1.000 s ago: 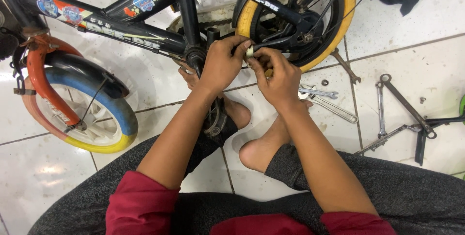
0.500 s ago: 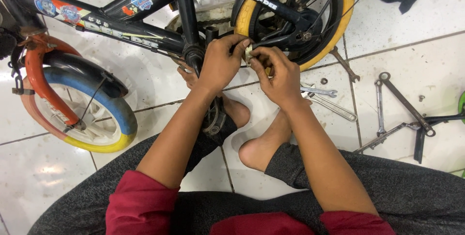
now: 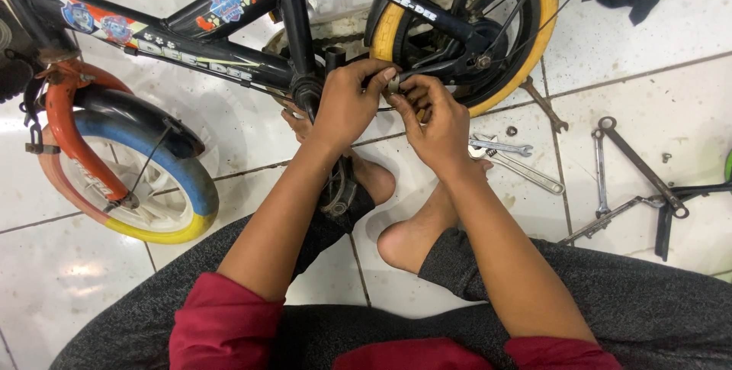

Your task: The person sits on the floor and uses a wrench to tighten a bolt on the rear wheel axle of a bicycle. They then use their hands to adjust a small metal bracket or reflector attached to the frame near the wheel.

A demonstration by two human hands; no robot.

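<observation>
Frame (image 3: 229, 57): glossy black painted metal, colour stickers applied.
Rear tyre (image 3: 545, 27): matt yellow rubber.
Front fender (image 3: 65, 122): glossy orange paint.
Spanners (image 3: 526, 175), right of frame: bright bare metal.
Floor tiles (image 3: 229, 133): glazed white ceramic, smudged.
Trousers (image 3: 648, 301): matt grey knit cloth.

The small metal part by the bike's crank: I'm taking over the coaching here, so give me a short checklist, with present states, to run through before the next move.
1. Both hands on the part: ok. The left hand and right hand meet at the small metal part.
2. Grip secure: cannot tell; the fingers hide most of it.
3. Bike steady: ok, as far as shown. The frame lies across the floor, with the feet beneath it.
4. Tools within reach: ok. The wrenches lie on the tiles beside the right hand.
5. Small loose parts accounted for: cannot tell.
</observation>
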